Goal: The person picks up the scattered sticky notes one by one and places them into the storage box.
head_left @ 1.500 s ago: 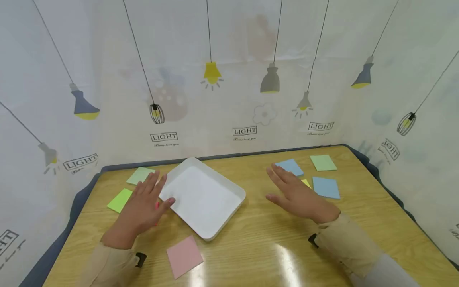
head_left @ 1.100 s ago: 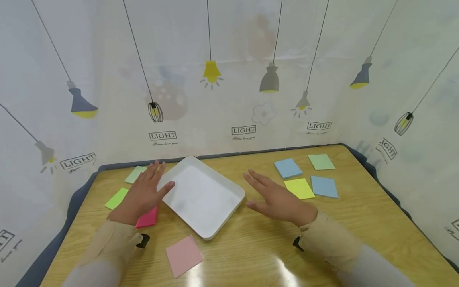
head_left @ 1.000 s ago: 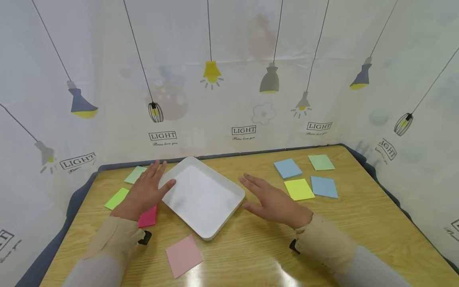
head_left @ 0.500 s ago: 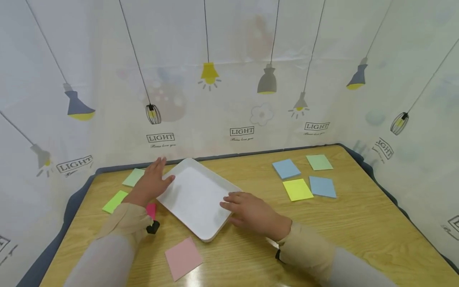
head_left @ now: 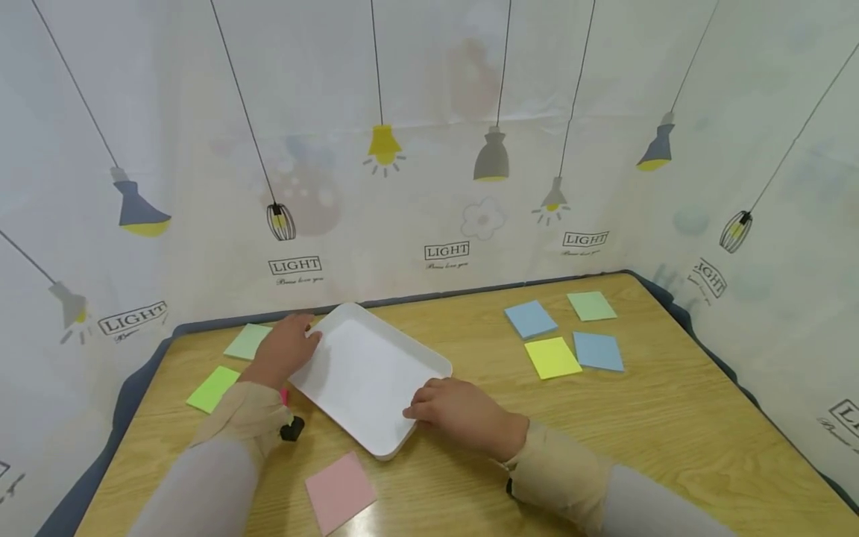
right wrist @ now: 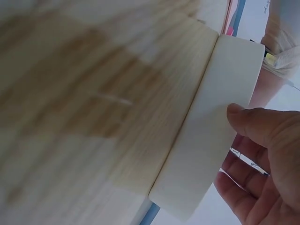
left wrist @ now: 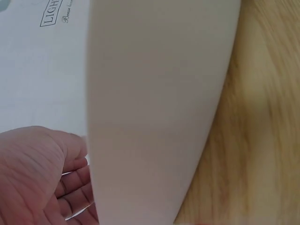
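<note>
A white rectangular tray (head_left: pixel 365 373) lies turned diagonally on the wooden table. At its left side, my left hand (head_left: pixel 285 349) grips the rim with bent fingers; the left wrist view shows the tray's outer wall (left wrist: pixel 154 108) close up, partly covering the fingers. My right hand (head_left: pixel 463 414) holds the right edge. In the right wrist view its thumb presses the outer wall and the other fingers curl over the rim. Beneath my left wrist, a bright pink sticky pad (head_left: pixel 285 396) is mostly hidden. A pale pink sticky pad (head_left: pixel 341 492) lies in front of the tray.
On the left are a pale green pad (head_left: pixel 247 341) and a lime pad (head_left: pixel 212 388). To the right lie a yellow pad (head_left: pixel 553 357), two blue pads (head_left: pixel 531 319) and another green pad (head_left: pixel 592 306). A lamp-printed cloth (head_left: pixel 403 224) stands behind the table.
My right hand has come leftward from above the pads on the right and now holds the tray's edge. The left hand has lowered onto the left rim, its fingers bending. The view has shifted slightly.
</note>
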A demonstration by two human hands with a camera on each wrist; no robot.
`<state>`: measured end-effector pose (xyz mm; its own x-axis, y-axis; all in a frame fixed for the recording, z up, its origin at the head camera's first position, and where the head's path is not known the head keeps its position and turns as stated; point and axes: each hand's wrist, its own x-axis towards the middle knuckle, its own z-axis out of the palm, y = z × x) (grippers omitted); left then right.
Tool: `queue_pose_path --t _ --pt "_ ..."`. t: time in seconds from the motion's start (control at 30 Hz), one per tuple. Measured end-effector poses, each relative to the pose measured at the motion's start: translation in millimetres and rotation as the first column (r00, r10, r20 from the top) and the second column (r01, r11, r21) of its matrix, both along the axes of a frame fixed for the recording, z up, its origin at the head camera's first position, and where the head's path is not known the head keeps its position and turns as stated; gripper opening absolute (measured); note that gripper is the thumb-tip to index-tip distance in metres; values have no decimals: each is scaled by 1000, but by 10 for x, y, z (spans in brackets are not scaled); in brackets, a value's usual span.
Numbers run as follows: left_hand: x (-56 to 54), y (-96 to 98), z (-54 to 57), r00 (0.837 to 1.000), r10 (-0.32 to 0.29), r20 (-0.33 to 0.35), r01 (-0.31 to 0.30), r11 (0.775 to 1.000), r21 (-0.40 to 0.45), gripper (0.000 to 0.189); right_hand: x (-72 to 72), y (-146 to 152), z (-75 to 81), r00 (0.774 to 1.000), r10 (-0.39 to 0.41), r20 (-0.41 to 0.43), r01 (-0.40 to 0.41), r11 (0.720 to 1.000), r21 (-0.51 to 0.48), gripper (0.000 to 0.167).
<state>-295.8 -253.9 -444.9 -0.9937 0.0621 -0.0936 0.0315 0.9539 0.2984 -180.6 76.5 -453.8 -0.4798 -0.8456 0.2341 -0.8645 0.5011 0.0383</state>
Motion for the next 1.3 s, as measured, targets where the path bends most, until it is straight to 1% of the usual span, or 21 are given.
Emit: queue_pose_path --t 0.1,0.17,0.27,0.37,0.5,0.63,0.9,1.1,1.3 --pt "-5 14 -8 999 14 -32 -15 1000 -7 44 10 -13 3 1000 0 -9 0 1000 16 16" --pt "-7 22 -4 999 28 -39 -28 1000 2 39 14 -15 4 1000 -1 -11 1 1000 22 13" --pt "-3 20 13 998 50 -25 -49 998 26 36 10 -12 7 1000 1 -17 0 999 35 10" --pt "7 15 37 998 61 -7 -61 998 27 35 3 0 9 1000 10 -30 -9 999 45 9" --pt "22 24 75 998 63 9 -63 998 14 34 -4 30 23 999 27 -44 -25 998 51 8" --pt "41 34 91 998 54 11 -54 999 4 32 -13 75 41 999 32 -42 -29 998 56 10" --pt "82 36 85 999 35 36 -35 999 6 15 -54 197 35 1000 17 -6 -16 996 88 13" --pt "106 81 107 998 19 66 -19 1000 -11 16 -81 287 47 1000 19 -8 -17 992 129 14" --pt "110 101 91 995 8 100 -4 999 -35 20 -97 386 70 999 29 -15 -26 992 127 19"
